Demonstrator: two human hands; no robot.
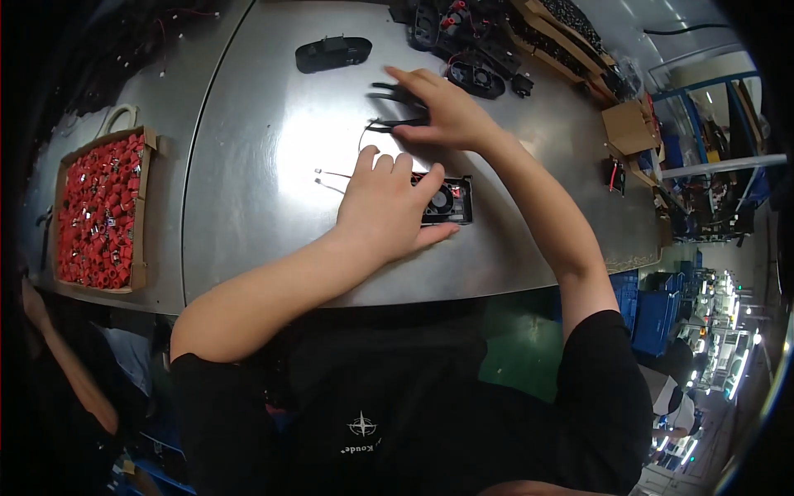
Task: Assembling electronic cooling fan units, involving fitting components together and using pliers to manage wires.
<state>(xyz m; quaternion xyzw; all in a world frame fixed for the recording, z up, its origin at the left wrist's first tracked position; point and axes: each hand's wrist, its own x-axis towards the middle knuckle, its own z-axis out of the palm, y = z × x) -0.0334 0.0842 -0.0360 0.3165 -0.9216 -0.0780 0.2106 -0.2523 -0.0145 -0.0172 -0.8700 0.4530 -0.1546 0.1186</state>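
Observation:
My left hand rests over a small black housing with a fan on the metal table. Its thumb lies along the near edge and a finger along the far side, gripping the housing. Thin wires with small white connectors stick out to the left of the hand. Farther off, my right hand has a black plastic part between thumb and fingers. That part is smeared by motion, so its exact shape cannot be made out. A thin dark wire curves down from it towards my left hand.
A black plastic shell lies at the far side. Several black fan housings are piled behind my right hand. On the left stands a cardboard tray of red parts. Cardboard boxes line the right; another person's arm shows lower left.

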